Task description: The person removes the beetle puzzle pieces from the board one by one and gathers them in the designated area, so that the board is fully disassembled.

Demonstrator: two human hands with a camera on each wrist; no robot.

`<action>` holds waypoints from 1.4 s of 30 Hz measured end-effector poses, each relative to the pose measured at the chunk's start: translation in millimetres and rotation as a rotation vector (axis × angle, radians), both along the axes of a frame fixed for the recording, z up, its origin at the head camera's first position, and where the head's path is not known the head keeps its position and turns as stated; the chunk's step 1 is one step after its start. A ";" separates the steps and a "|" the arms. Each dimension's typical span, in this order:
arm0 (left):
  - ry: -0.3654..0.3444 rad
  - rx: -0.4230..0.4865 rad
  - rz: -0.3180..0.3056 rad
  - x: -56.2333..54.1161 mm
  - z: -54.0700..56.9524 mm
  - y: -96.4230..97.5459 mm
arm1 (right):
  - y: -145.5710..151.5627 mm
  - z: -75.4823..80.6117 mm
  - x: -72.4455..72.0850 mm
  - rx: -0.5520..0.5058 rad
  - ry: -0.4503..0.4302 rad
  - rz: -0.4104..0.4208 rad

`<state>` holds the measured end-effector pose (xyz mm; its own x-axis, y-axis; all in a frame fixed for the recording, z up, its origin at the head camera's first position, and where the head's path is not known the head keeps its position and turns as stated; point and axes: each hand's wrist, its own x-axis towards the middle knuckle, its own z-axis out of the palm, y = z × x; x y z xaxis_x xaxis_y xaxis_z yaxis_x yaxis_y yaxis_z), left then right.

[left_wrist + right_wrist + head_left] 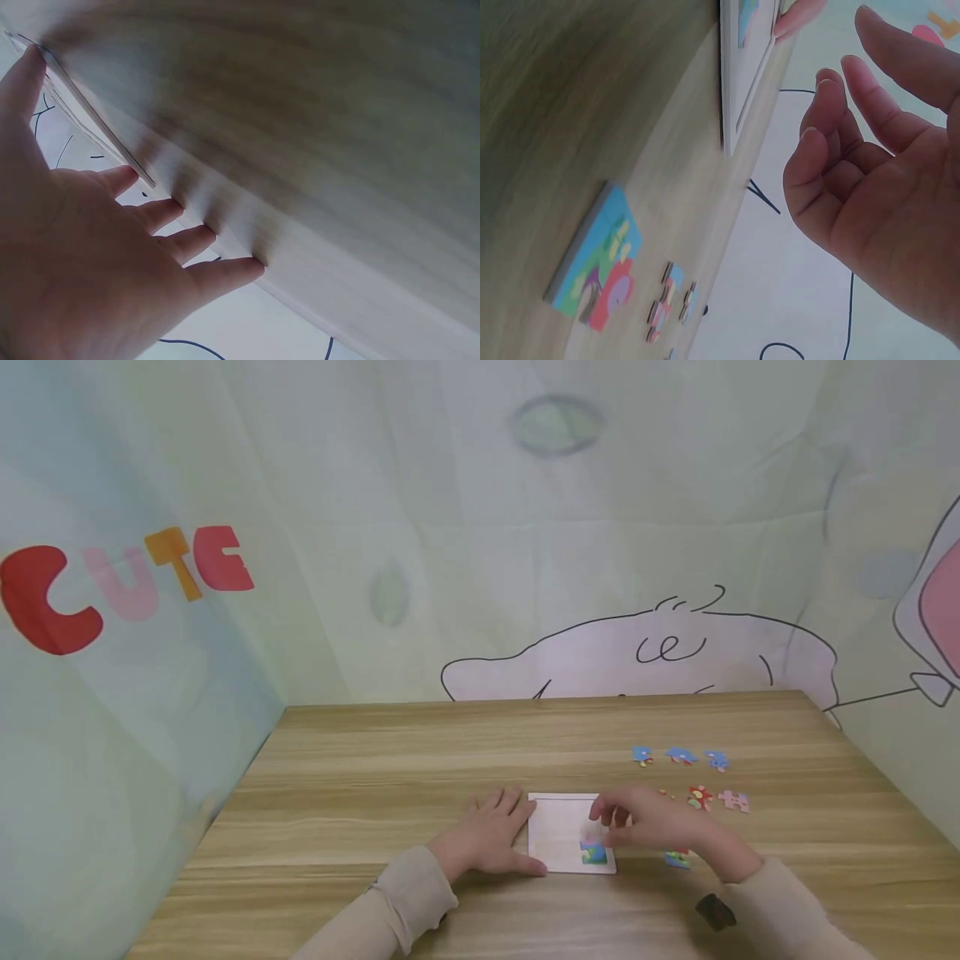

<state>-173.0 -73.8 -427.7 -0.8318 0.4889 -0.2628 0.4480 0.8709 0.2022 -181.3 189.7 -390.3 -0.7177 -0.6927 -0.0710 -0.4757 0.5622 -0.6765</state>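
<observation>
A shallow white puzzle tray [555, 835] lies flat on the table. One blue and green jigsaw piece [594, 853] sits in its lower right corner. My left hand [491, 837] is spread at the tray's left side, thumb and index finger touching the rim [94, 116], the other fingertips on the wood. Over the tray's right side hovers my right hand [648, 818]. In the right wrist view its fingers are loosely bent, the thumb stands apart, and nothing is between them. A loose piece with blue, green and red [604, 259] lies to the tray's right.
More loose pieces lie on the wooden table [360, 777] right of the tray: a back row of blue pieces [680, 756], then a red one [701, 797] and a pink one [733, 801]. A dark object [716, 912] shows beside the right sleeve. Printed curtains [337, 527] stand behind.
</observation>
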 end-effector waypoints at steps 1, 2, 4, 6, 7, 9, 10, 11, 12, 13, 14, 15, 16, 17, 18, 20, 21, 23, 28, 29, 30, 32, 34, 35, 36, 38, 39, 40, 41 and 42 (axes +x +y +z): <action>0.003 0.000 -0.002 -0.1 -0.1 0.0 | -0.9 -1.0 -0.1 -0.007 -0.001 0.009; 0.006 0.000 -0.004 -0.3 -0.3 -0.1 | -1.7 -2.4 -0.5 -0.011 -0.006 0.016; 0.015 0.001 -0.009 -0.4 -0.5 -0.3 | -3.2 -5.3 -1.3 -0.008 -0.026 0.015; 0.017 0.002 -0.013 -0.4 -0.3 -0.4 | -4.8 -8.6 -2.4 -0.006 -0.039 0.016; 0.015 0.001 -0.012 -0.3 -0.4 -0.5 | -5.6 -10.2 -3.0 -0.004 -0.045 0.016; 0.015 0.002 -0.013 -0.2 -0.2 -0.5 | -7.3 -12.9 -3.6 0.003 -0.042 0.010; 0.014 0.003 -0.013 0.0 -0.2 -0.5 | -8.2 -14.0 -3.8 0.006 -0.037 0.009; 0.012 0.003 -0.012 0.1 0.0 -0.5 | -9.0 -15.0 -3.9 0.009 -0.029 0.009; 0.012 0.003 -0.012 0.4 0.3 -0.5 | -9.6 -15.9 -3.8 0.013 -0.028 0.003; 0.013 0.002 -0.012 0.6 0.4 -0.4 | -10.1 -16.8 -3.8 0.016 -0.025 0.000; 0.015 0.002 -0.012 0.9 0.8 -0.5 | -10.5 -17.6 -3.9 0.014 -0.026 0.002; 0.017 0.002 -0.013 1.2 0.9 -0.5 | -10.8 -18.2 -3.8 0.014 -0.029 0.000; 0.018 0.003 -0.012 1.2 0.8 -0.6 | -11.0 -18.7 -3.8 0.015 -0.035 -0.002; 0.018 0.002 -0.010 1.3 1.0 -0.6 | -11.1 -19.6 -4.1 0.016 -0.036 -0.001; 0.019 0.001 -0.009 1.4 0.9 -0.6 | -11.2 -19.7 -4.2 0.014 -0.040 0.002; 0.019 0.002 -0.008 1.7 1.1 -0.6 | -11.2 -20.4 -4.8 0.007 -0.042 0.015; 0.017 0.004 -0.007 1.9 1.1 -0.5 | -11.0 -21.4 -5.4 0.005 -0.038 0.020; 0.016 0.004 -0.006 2.3 1.5 -0.5 | -10.7 -23.6 -7.0 -0.001 -0.035 0.036; 0.019 0.005 -0.007 2.8 1.6 -0.6 | -11.0 -27.8 -8.5 -0.005 -0.059 0.038; 0.018 0.007 -0.007 2.8 1.6 -0.5 | -11.4 -27.6 -8.1 -0.005 -0.066 0.033; 0.017 0.010 -0.007 2.7 1.5 -0.5 | -11.7 -27.4 -7.8 -0.006 -0.066 0.033; 0.015 0.012 -0.007 2.6 1.6 -0.3 | -12.3 -27.0 -7.2 -0.007 -0.065 0.033; 0.013 0.015 -0.007 2.6 1.7 -0.2 | -12.7 -26.6 -6.7 -0.006 -0.062 0.036; 0.013 0.015 -0.007 2.6 1.6 -0.1 | -12.9 -26.6 -6.6 -0.003 -0.059 0.038; 0.013 0.015 -0.006 2.7 1.5 0.0 | -13.0 -26.6 -6.6 0.003 -0.058 0.037; 0.012 0.016 -0.004 2.7 1.4 0.1 | -13.4 -26.8 -7.1 0.015 -0.045 0.045; 0.012 0.017 -0.002 2.7 1.2 0.1 | -13.6 -26.8 -7.3 0.022 -0.043 0.045; 0.012 0.016 -0.001 2.7 1.0 0.1 | -13.9 -27.3 -7.7 0.029 -0.042 0.042; 0.011 0.016 0.000 2.7 0.9 0.1 | -14.1 -27.6 -8.0 0.034 -0.042 0.040; 0.011 0.016 0.001 2.7 0.9 0.1 | -14.6 -27.9 -8.1 0.041 -0.045 0.036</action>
